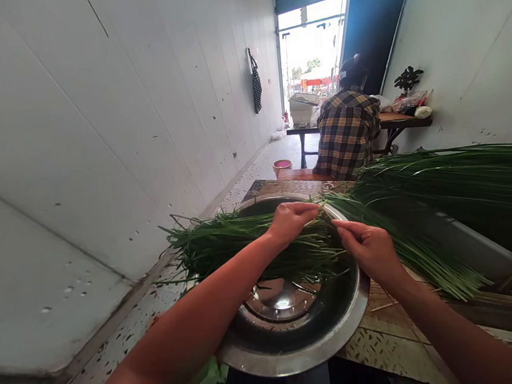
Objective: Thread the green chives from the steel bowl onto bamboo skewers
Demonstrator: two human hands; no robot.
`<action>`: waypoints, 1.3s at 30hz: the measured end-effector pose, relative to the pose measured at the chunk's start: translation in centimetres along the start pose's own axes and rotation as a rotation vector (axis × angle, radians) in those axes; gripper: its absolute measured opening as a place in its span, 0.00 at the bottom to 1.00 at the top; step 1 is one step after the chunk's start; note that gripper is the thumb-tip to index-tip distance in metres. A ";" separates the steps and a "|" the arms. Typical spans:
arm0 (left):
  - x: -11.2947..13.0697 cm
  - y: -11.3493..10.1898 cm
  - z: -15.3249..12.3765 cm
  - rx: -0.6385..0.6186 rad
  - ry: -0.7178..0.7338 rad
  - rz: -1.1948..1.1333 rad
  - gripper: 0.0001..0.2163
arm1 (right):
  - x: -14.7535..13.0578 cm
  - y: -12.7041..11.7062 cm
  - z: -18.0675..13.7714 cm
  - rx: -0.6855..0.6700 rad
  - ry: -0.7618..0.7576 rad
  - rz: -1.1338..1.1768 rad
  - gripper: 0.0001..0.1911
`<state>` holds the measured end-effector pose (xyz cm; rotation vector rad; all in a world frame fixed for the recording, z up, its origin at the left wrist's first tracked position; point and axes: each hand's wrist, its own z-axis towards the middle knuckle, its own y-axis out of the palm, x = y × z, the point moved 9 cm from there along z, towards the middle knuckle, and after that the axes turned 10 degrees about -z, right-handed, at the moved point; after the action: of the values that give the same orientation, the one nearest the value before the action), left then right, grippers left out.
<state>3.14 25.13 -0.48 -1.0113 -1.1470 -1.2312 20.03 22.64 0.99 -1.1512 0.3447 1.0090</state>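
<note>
Long green garlic chives [237, 241] lie in a heap across a wide steel basin [293, 362], their leafy tips reaching past its left rim. Over the basin's far right side, my left hand [292, 221] is closed in a pinch on the pale stem end of a chive. My right hand [369, 251] is closed too, thumb against forefinger, just right of that stem end by the rim. A thin strand seems to run between the two hands; what the right fingers grip is too small to make out. The basin's bare bottom shows below the heap.
A large pile of chives [452, 175] lies on a grey crate [474, 229] at right, with a looser bunch [423, 255] beside the basin. Ahead, a person in a plaid shirt [344, 130] sits at a table [406, 120]. A pink bucket [282, 166] stands near the left wall.
</note>
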 end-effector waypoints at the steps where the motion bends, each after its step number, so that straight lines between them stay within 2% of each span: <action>1: 0.0 0.0 0.0 -0.003 0.000 0.002 0.12 | 0.0 0.0 0.0 -0.002 0.000 -0.005 0.18; 21: 0.5 0.8 -0.3 -0.044 0.000 0.065 0.11 | 0.6 0.6 0.0 -0.066 0.083 0.073 0.19; 24: 0.8 1.3 -0.5 -0.085 0.051 0.112 0.10 | 0.6 0.6 0.0 -0.062 0.083 0.068 0.18; 29: 2.3 3.6 -1.6 -0.224 0.191 0.298 0.08 | 1.3 0.7 0.2 -0.041 0.123 0.117 0.18; 32: 3.7 3.6 -1.8 -0.193 0.272 0.441 0.08 | 1.9 0.7 0.2 -0.058 0.155 0.192 0.19; 36: 4.4 2.5 -1.6 -0.080 0.326 0.591 0.09 | 1.5 1.1 0.2 -0.156 0.142 0.206 0.19; 38: 4.3 2.7 -1.6 -0.095 0.336 0.632 0.09 | 1.2 1.1 0.2 -0.158 0.119 0.173 0.19; 39: 4.3 3.1 -1.7 -0.144 0.339 0.637 0.09 | 1.1 1.0 0.3 -0.143 0.106 0.156 0.18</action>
<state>6.34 23.00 3.54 -1.1086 -0.4206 -0.9211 19.75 23.47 -0.20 -1.3256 0.4582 1.1257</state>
